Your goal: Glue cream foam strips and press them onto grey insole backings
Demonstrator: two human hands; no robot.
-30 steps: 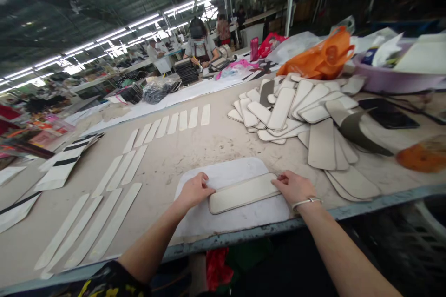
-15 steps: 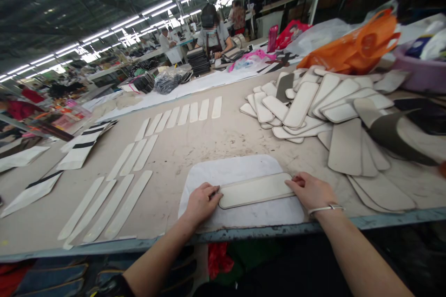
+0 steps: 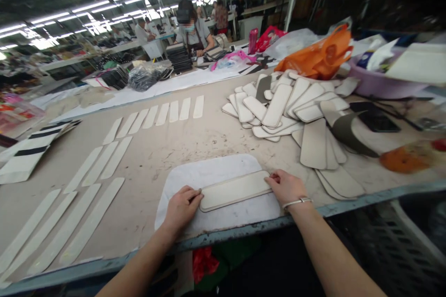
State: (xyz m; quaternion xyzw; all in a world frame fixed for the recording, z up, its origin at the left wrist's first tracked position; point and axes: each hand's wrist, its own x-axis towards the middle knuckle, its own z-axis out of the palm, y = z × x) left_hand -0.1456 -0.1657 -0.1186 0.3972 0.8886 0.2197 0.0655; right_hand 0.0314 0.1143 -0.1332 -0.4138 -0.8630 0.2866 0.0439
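A long pale strip with rounded corners and a dark edge [image 3: 235, 191] lies over the white sheet [image 3: 212, 167] at the table's front. My left hand [image 3: 183, 205] pinches its left end between thumb and fingers. At the other end, my right hand [image 3: 285, 187] has its fingers closed on the upper right corner; a bracelet circles that wrist. A second layer shows just under the strip's lower edge. To the left, several thin cream strips [image 3: 94, 218] lie in rows. Beyond my right hand spreads a heap of pale rounded pieces [image 3: 278, 104], some grey-backed.
Behind the heap are an orange plastic bag [image 3: 320, 55] and a purple basin [image 3: 383, 78]. A dark phone [image 3: 378, 118] and an orange-brown object [image 3: 406, 157] lie at the right. Across the table, a co-worker [image 3: 195, 34] sits by a dark stack [image 3: 179, 57].
My view has swung to the right, so everything on the table appears shifted left. Both hands still hold the strip's ends, and it stays on the white sheet.
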